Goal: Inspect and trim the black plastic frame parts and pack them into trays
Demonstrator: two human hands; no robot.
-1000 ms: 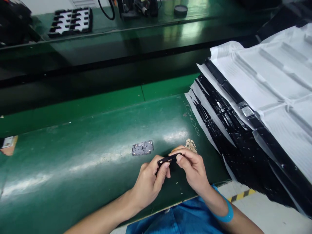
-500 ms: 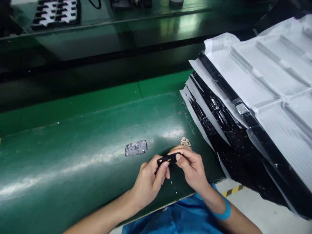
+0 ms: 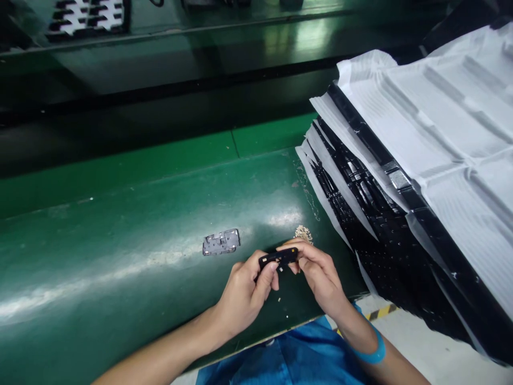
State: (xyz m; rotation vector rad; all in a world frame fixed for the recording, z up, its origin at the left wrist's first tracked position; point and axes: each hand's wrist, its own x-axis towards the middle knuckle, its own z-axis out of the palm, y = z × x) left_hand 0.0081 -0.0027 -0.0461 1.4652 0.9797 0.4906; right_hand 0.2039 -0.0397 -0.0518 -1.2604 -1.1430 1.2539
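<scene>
Between my two hands is a small black plastic part (image 3: 279, 258), long and narrow as seen here, with tiny pale-gold pieces near its ends. My left hand (image 3: 245, 286) pinches its left end between thumb and fingers. The fingers of my right hand (image 3: 319, 271) are curled round the right end, the thumb just off its near face. A small heap of tiny beige pieces (image 3: 303, 233) lies on the green work surface (image 3: 120, 256), right behind my right fingers. To the left of my hands rests a flat dark grey plastic part (image 3: 221, 243) with cutouts.
A tall stack of black trays (image 3: 395, 235) layered with white sheets (image 3: 452, 115) leans in on the right. Across the back runs a raised green shelf (image 3: 160, 40) bearing a black tray with white shapes (image 3: 88, 17). A few specks lie near the front edge.
My right thumb has come away from the black part's near face, uncovering a pale-gold piece at its right end. The part has turned slightly. My view has shifted a little.
</scene>
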